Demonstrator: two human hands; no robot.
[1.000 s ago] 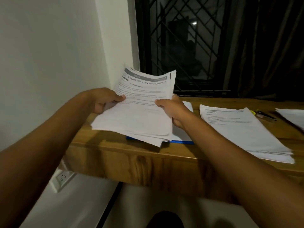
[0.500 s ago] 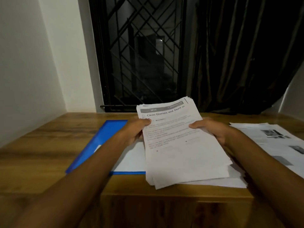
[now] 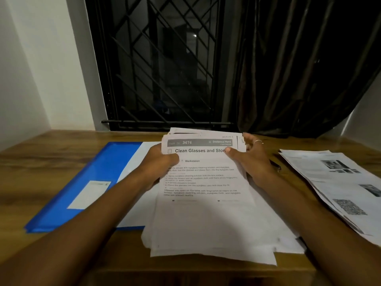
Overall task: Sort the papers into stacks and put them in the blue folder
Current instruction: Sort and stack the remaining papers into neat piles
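Both hands, left [image 3: 158, 164] and right [image 3: 250, 159], gripped the far end of a white printed paper stack [image 3: 206, 213] between them, its long axis running toward the person, partly overlapping the open blue plastic folder [image 3: 92, 178] on the wooden surface [image 3: 41, 162].

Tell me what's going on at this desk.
A person is handling a stack of printed papers, and the top sheet is headed "Clean Glasses". The left hand grips its left edge and the right hand grips its right edge, thumb on top. The stack partly covers a blue folder lying flat on the wooden desk. None of these papers is in the folder yet. A second pile of sheets with photos lies to the right.
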